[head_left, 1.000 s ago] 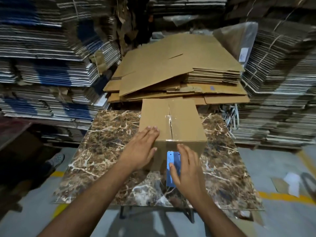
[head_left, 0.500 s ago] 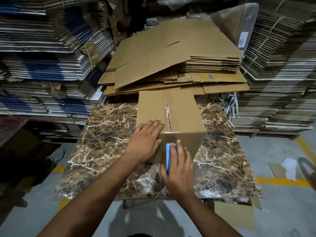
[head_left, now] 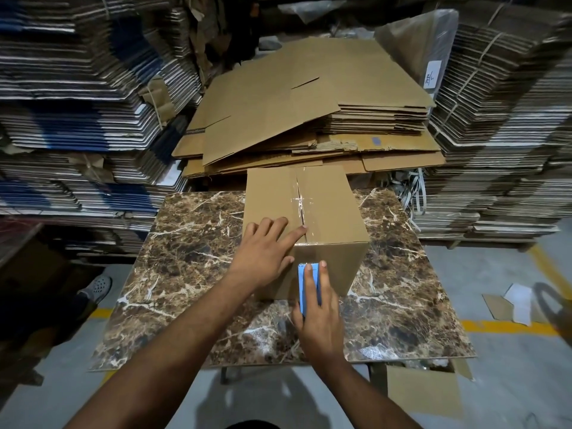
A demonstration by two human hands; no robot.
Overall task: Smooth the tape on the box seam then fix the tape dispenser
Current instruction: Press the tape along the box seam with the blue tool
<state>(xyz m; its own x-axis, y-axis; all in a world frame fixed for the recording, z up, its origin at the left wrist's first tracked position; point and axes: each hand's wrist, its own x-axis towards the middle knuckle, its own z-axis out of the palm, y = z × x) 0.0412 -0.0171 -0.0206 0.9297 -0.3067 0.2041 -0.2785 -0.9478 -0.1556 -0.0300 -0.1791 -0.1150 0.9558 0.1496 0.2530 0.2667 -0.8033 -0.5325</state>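
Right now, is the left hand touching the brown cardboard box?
Touching. The head view shows the left hand lying flat on the brown cardboard box, index fingertip at the taped seam.

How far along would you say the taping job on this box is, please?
Done: clear tape already runs along the top seam of the box. In hand: the left hand lies flat on the top near the seam, while the right hand presses the blue tape dispenser against the front face. Left: smoothing the wrinkled tape and fixing the dispenser.
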